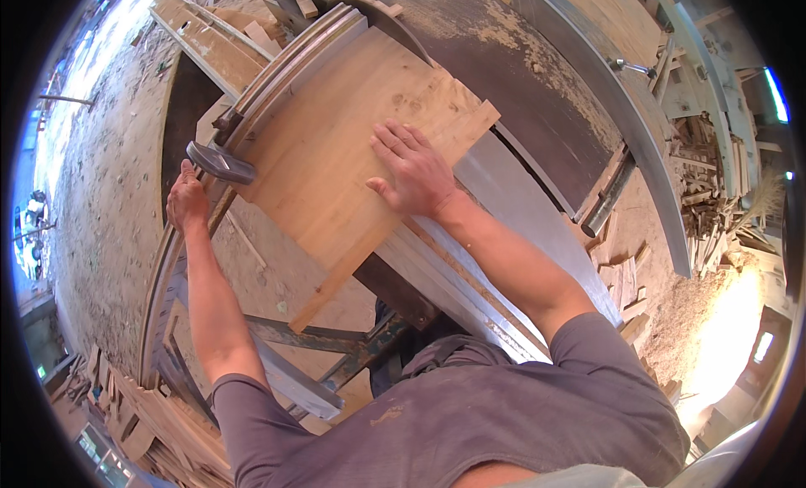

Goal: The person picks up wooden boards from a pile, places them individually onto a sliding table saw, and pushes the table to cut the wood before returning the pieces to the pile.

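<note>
A wide pale wooden board point(336, 144) lies slanted across a saw table with a metal rail along its left side. My right hand point(413, 170) rests flat on the board's face near its right edge, fingers stretched out and thumb apart. At the board's left edge sits a dark metal stop point(221, 163), its inner end over the wood. My left hand point(187, 199) is closed beside the rail point(294, 72), fingertips at the stop's outer end; its palm side is hidden. Along the board's near edge runs a narrow wooden strip point(336, 290); I cannot tell whether it is separate.
Right of the board stretches the grey metal table point(520, 211), with a dark sawdust-covered surface point(537, 76) beyond. A long curved-looking metal fence point(625, 93) stands farther right. Scrap wood point(705, 169) is piled at the right, and stacked planks point(168, 421) lie at lower left.
</note>
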`<state>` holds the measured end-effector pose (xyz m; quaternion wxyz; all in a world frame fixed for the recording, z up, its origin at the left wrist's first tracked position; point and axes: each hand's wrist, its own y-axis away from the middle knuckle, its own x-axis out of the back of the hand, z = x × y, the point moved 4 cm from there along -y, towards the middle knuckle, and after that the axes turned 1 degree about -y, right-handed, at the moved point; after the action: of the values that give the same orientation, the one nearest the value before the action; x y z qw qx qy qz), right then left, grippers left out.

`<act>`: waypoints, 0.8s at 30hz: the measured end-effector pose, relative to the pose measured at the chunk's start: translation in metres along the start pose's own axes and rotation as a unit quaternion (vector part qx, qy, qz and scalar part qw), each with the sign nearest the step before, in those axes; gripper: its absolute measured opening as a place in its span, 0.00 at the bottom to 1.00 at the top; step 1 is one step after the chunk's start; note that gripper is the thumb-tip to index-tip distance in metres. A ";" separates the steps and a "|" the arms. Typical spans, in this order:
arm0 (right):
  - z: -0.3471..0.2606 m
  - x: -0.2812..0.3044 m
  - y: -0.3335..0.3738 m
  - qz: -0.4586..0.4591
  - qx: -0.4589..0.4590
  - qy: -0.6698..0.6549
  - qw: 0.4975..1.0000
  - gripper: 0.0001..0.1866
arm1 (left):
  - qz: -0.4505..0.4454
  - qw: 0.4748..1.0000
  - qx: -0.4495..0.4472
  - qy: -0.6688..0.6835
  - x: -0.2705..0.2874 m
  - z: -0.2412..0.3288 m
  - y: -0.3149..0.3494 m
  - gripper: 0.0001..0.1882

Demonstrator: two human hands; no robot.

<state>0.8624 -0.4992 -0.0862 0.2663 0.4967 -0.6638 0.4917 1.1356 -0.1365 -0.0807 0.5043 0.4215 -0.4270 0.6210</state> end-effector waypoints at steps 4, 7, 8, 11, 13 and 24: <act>0.000 -0.001 0.003 0.011 0.009 0.000 1.000 0.34 | -0.009 1.000 0.011 -0.006 0.008 0.006 0.007 0.37; -0.001 0.001 0.003 0.015 0.020 0.007 1.000 0.34 | -0.011 1.000 0.011 0.007 0.008 0.003 0.006 0.38; 0.000 0.001 0.005 0.016 0.019 0.010 1.000 0.34 | -0.008 1.000 0.007 0.007 0.007 0.005 0.009 0.38; 0.002 -0.002 0.008 0.020 0.018 0.019 0.999 0.34 | -0.023 1.000 0.008 0.011 0.012 0.008 0.012 0.39; 0.001 -0.004 0.008 0.022 0.023 0.022 0.999 0.34 | -0.017 1.000 -0.002 0.012 0.010 0.002 0.011 0.38; 0.004 -0.013 -0.003 0.029 0.050 0.054 0.997 0.33 | 0.020 0.998 -0.055 -0.001 0.038 0.016 0.018 0.35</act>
<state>0.8700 -0.4973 -0.0975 0.2620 0.4631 -0.6370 0.5579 1.1141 -0.1435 -0.0418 0.5139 0.3852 -0.4689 0.6063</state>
